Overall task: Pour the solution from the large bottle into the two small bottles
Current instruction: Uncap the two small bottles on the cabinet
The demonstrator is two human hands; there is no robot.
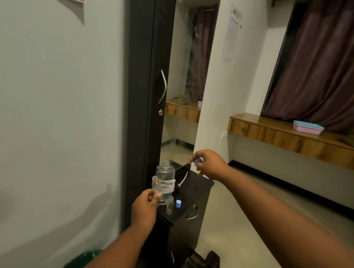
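Large bottle upright on dark cabinet top, uncapped, handwritten paper label, clear liquid inside. My left hand pinches small bottle, tilted, directly in front of large bottle. Second small bottle stands open just right of large bottle's base; blue cap beside it. My right hand holds another blue cap, raised right of large bottle.

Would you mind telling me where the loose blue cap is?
The blue cap stands on the dark cabinet, just right of the small bottle.
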